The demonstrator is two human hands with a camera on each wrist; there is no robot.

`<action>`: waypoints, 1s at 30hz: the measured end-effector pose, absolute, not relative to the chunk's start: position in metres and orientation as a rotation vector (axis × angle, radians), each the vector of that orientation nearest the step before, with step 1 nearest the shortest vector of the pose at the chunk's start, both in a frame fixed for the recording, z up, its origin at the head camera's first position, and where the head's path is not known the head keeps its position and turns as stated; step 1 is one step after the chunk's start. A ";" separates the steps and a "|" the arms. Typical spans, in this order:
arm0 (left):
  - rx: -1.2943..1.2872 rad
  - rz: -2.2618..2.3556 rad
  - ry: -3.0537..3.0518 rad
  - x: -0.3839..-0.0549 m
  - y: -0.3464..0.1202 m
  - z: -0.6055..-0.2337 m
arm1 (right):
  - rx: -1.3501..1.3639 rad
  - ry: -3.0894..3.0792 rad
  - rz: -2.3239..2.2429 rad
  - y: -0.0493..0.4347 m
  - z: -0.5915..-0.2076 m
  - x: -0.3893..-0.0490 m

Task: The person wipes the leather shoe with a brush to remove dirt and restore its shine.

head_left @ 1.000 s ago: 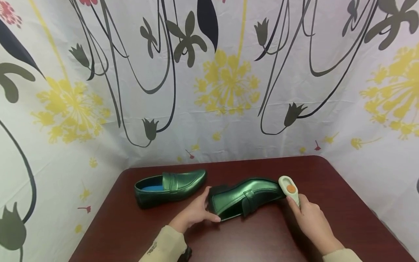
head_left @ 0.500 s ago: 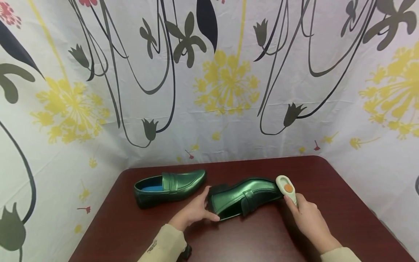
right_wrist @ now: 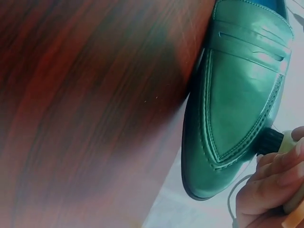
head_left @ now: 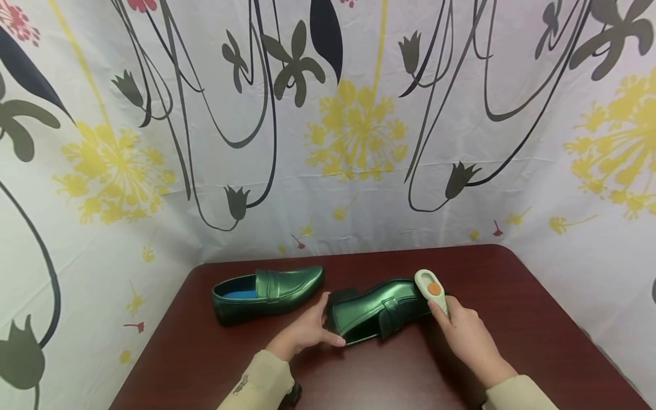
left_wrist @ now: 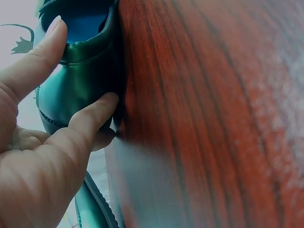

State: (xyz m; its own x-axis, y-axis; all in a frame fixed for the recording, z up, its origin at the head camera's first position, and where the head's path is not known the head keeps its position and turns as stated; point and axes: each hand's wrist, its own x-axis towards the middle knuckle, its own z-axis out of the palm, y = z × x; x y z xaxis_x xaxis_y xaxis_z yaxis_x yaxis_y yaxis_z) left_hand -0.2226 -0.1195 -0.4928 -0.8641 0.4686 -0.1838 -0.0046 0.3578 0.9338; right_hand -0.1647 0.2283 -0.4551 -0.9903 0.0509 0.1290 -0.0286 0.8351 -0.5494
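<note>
A metallic green loafer (head_left: 366, 310) lies tilted on its side, its opening facing the near edge. My left hand (head_left: 306, 332) grips it at the heel; in the left wrist view the thumb (left_wrist: 52, 40) lies at the collar and a finger (left_wrist: 95, 111) presses on the heel's back. My right hand (head_left: 468, 336) holds a small pale brush (head_left: 427, 282) with an orange spot against the loafer's side near the toe. Its dark bristles (right_wrist: 270, 141) meet the upper's edge in the right wrist view.
The matching green loafer (head_left: 289, 290), blue inside, stands upright on the left of the dark red table (head_left: 379, 376). White floral cloth (head_left: 338, 222) hangs behind and at both sides. A small black object (head_left: 294, 394) shows beside the left sleeve.
My right hand has slid the brush leftward along the loafer, from the toe tip toward the middle. The left hand and both loafers have stayed put.
</note>
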 end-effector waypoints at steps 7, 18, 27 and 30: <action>0.394 1.518 2.202 -0.221 -0.118 -0.491 | 0.027 -2.892 0.880 0.219 -0.451 -0.167; 0.382 1.531 2.196 -0.221 -0.117 -0.491 | 0.051 -2.912 0.887 0.201 -0.448 -0.169; 0.372 1.534 2.192 -0.220 -0.118 -0.491 | 0.085 -2.949 0.902 0.183 -0.447 -0.168; 0.372 1.538 2.188 -0.220 -0.118 -0.491 | 0.095 -2.956 0.897 0.178 -0.445 -0.168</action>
